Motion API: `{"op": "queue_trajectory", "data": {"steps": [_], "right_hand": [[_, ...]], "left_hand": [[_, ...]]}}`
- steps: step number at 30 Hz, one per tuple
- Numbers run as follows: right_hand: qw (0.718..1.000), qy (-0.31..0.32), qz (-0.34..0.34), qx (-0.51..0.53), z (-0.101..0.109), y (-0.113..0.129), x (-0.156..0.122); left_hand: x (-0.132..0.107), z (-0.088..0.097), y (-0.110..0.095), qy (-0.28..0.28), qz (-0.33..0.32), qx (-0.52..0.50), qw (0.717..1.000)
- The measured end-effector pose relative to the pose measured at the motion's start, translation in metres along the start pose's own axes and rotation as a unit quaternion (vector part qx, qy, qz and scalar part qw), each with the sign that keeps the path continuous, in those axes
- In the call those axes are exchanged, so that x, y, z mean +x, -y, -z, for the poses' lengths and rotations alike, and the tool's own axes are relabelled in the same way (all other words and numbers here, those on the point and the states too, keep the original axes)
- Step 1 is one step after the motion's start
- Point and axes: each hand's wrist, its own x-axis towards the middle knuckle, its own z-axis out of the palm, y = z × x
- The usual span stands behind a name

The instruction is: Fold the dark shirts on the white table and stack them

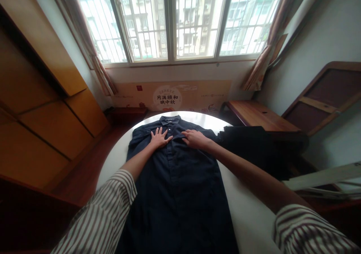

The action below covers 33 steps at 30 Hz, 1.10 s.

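A dark navy button-up shirt (pixel 180 186) lies front up and spread lengthwise, its collar (pixel 170 120) at the far end. My left hand (pixel 160 138) rests flat on the chest beside the button strip, fingers spread. To the right of the strip, my right hand (pixel 194 138) is closed at the shirt's chest, with its fingers bent and pressed on the cloth. Under the shirt is a round white table (pixel 115 171). The shirt's lower end runs out of view at the bottom.
Dark folded cloth (pixel 248 145) lies at the table's right edge. A wooden desk (pixel 262 114) stands behind it, and a wooden-framed panel (pixel 324 96) leans on the right wall. Wooden cabinets (pixel 42 141) line the left. A barred window (pixel 169 24) is ahead.
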Motion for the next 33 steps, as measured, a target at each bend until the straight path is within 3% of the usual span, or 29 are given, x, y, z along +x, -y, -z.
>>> {"op": "queue_trajectory", "data": {"steps": [6,9,13,16,21,23,26,29,31,33], "right_hand": [[0.990,0.033,-0.123,0.063,-0.038,0.003,0.043],[0.989,-0.006,-0.136,0.057,-0.056,0.000,0.049],[0.989,-0.028,-0.129,0.061,-0.064,-0.003,0.049],[0.989,-0.027,-0.132,0.059,-0.063,-0.004,0.049],[0.988,-0.015,-0.143,0.050,-0.064,-0.002,0.052],[0.988,-0.014,-0.143,0.050,-0.064,-0.003,0.053],[0.989,0.006,-0.134,0.055,-0.056,-0.011,0.055],[0.991,0.025,-0.125,0.039,-0.039,-0.016,0.053],[0.996,-0.010,-0.086,0.005,-0.027,-0.011,0.046],[0.998,-0.053,-0.015,-0.024,-0.019,0.002,0.031]], "left_hand": [[0.018,0.003,0.005,0.011,-0.016,-0.012,1.000],[0.022,0.003,0.006,0.009,-0.027,-0.026,0.999],[0.019,0.003,0.010,-0.029,-0.009,-0.019,0.999],[0.009,0.011,0.031,-0.068,0.037,0.004,0.997],[-0.019,0.046,0.094,-0.112,0.172,0.043,0.978],[-0.031,0.057,0.105,-0.122,0.185,0.057,0.973],[-0.047,0.053,0.092,-0.115,0.100,0.066,0.986],[-0.058,0.031,0.063,-0.041,0.007,0.031,0.999],[-0.060,0.017,0.049,0.008,0.002,0.012,1.000],[-0.058,0.008,0.044,0.023,0.017,0.014,0.999]]}}
